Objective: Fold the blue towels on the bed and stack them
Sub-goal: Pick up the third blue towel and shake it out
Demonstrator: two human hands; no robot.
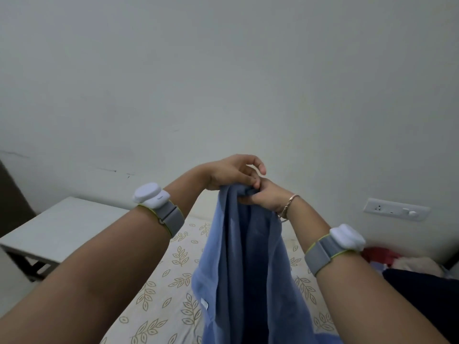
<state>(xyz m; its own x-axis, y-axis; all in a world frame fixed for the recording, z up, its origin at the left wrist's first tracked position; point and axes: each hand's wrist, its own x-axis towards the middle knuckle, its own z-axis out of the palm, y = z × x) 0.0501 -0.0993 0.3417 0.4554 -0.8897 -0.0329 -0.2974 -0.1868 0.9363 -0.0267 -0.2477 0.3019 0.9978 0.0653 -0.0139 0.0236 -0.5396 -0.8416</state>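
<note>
Leaf-print bedsheet (pixel 178 281) below pale wall. Blue towel (pixel 248 256) hanging centre, small unreadable label near left edge. Right hand (pixel 263 199) clamped on top corner; left hand (pixel 231 173) touching, fingers loosely curled apart.

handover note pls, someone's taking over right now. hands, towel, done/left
Right hand: shut on the blue towel's top edge, held up in the air.
Left hand: at the same bunched edge, fingers partly open; grip unclear.
Towel hangs down over the bed, doubled lengthwise, lower end out of frame.
Done: apparently one fold at most.
Left: finish folding, lay it on the bed, stack. No other blue towels or stack in view.
</note>
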